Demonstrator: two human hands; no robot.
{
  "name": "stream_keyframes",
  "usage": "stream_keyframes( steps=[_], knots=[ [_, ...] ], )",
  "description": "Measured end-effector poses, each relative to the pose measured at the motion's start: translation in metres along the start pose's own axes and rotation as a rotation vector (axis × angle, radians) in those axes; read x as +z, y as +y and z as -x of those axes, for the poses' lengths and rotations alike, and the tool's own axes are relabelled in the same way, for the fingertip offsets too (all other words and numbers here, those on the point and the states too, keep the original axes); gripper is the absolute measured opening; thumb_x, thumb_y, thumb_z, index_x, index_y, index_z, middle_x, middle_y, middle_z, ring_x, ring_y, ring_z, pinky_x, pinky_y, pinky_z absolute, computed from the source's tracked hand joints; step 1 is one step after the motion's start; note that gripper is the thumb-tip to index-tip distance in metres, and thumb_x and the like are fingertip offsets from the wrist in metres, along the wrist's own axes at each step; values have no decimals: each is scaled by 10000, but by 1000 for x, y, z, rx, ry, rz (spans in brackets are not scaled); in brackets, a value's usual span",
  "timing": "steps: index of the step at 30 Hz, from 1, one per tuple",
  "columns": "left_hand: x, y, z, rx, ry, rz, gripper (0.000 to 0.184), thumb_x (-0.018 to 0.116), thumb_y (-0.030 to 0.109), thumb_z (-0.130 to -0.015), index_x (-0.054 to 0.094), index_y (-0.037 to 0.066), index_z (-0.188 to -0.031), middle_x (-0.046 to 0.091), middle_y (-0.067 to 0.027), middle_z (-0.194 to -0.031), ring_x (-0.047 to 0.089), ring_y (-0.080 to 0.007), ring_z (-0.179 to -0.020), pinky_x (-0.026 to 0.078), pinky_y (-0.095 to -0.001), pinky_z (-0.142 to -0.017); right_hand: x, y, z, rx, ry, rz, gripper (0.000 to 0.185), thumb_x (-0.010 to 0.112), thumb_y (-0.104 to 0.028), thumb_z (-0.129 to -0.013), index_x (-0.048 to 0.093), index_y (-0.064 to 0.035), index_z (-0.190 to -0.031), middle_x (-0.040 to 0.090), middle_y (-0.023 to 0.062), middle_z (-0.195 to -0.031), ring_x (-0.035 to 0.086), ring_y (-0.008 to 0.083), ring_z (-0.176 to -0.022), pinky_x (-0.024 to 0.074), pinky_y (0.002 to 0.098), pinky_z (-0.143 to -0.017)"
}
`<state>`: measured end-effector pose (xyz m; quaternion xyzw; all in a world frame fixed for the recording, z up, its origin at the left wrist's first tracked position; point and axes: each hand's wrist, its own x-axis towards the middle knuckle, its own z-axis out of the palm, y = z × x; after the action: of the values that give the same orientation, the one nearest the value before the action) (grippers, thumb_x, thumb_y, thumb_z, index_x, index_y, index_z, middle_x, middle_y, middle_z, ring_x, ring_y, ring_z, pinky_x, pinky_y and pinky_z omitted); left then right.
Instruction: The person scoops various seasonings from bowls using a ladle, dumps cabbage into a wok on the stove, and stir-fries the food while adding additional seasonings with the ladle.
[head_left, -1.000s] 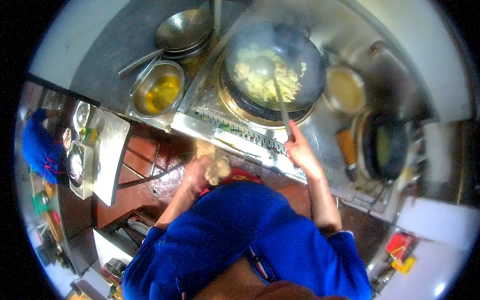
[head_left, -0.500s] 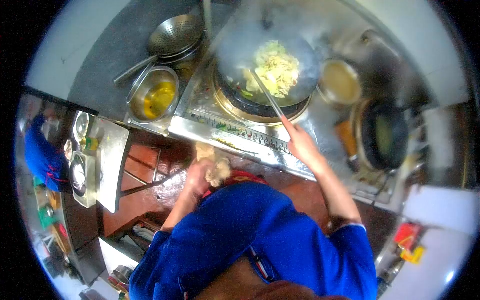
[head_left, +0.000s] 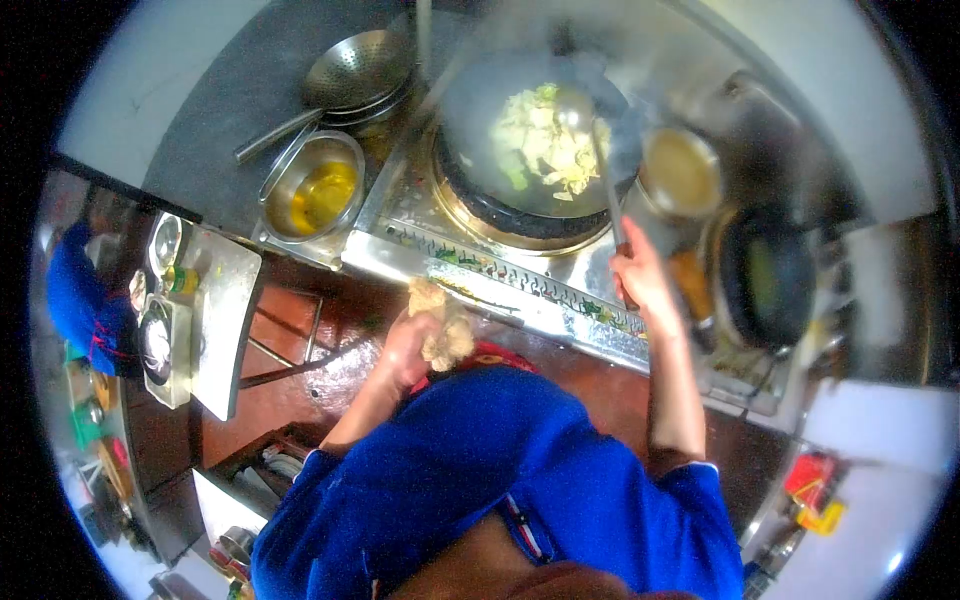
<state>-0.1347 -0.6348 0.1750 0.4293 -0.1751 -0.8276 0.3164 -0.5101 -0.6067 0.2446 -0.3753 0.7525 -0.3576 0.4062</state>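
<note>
My right hand (head_left: 642, 272) is closed round the handle of a long metal ladle (head_left: 606, 175), whose far end reaches into the wok. Pale, chopped cabbage-like vegetables (head_left: 552, 140) lie heaped in the steaming wok (head_left: 475, 185) on the burner. Haze blurs the ladle's bowl, which seems to lie at the heap. Near my body, in front of the stove edge, my left hand (head_left: 407, 348) grips a crumpled beige cloth (head_left: 442, 325). That cloth hangs clear of the wok.
A steel bowl of yellow oil (head_left: 318, 190) stands left of the wok, below a perforated strainer (head_left: 360, 72). To the right are a pot of cloudy liquid (head_left: 682, 172) and a second dark wok (head_left: 765, 275). A person in blue (head_left: 80, 300) is at the far left.
My right hand has moved right and slightly up, and the ladle has swung from the left side of the vegetables to their right. My left hand still holds the cloth.
</note>
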Motion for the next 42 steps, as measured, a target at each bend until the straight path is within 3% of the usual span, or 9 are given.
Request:
stream_keyframes(
  steps=[4,6,9,20,24,30,34,39,42],
  knots=[
    [-17,-7,-1,38,14,-177,377,569,-10,-786,584,-94,-1153,670,-183,-1086,657,-267,-844,566,-376,-629,49,78,-56,-316,325,493,786,499,19,-850,185,-87,-1563,648,292,-1112,670,251,-652,519,377,-513],
    [-26,-8,-1,40,22,-188,411,582,4,-788,558,-107,-1183,666,-187,-1074,652,-269,-839,562,-378,-622,81,17,-19,76,102,153,790,494,13,-854,165,-79,-1567,655,248,-976,614,224,-544,489,366,-463],
    [-48,-13,-5,47,79,-212,509,603,31,-795,479,-121,-1265,658,-190,-1041,639,-267,-812,557,-383,-614,91,11,10,-11,0,-5,776,470,15,-881,151,-102,-1579,528,81,-751,495,149,-453,425,312,-401],
    [-52,5,8,143,36,-476,545,633,46,-778,414,-102,-1254,642,-180,-1085,591,-328,-1087,450,-496,-986,40,6,-9,170,-147,-164,760,570,-4,-881,280,-178,-1561,547,39,-810,502,93,-534,415,276,-401],
    [-75,-20,-10,205,71,-337,225,639,137,-748,623,71,-962,666,-59,-989,644,-225,-878,521,-365,-806,25,28,-86,-255,151,304,759,554,7,-841,301,-134,-1542,648,212,-1054,659,319,-828,541,395,-711],
    [-84,-5,-8,387,-74,-1333,378,638,-24,-692,654,183,-1008,689,-53,-1097,622,-264,-1130,314,-492,-1147,17,2,-76,-234,15,733,728,559,-48,-844,331,-122,-1531,664,270,-1108,671,364,-993,510,437,-893],
    [-93,-18,-14,116,73,-687,305,640,-37,-681,637,142,-928,685,-66,-995,638,-270,-1039,392,-474,-1057,-45,-75,11,-148,-191,879,712,557,-61,-821,384,-130,-1508,661,242,-1177,661,351,-1077,503,420,-926],
    [-92,-19,-14,354,37,-993,310,693,-25,-648,629,107,-920,677,-56,-954,638,-243,-947,457,-401,-944,-82,-49,49,-440,-323,850,695,507,-14,-791,422,-98,-1475,618,284,-1205,632,418,-1067,481,446,-959],
    [-84,-18,-19,239,31,-776,294,704,28,-670,631,98,-946,664,-54,-941,627,-221,-904,476,-378,-900,-49,-35,29,-196,-207,839,689,517,-14,-779,439,-83,-1460,645,275,-1134,647,422,-1010,498,450,-921]
  ],
)
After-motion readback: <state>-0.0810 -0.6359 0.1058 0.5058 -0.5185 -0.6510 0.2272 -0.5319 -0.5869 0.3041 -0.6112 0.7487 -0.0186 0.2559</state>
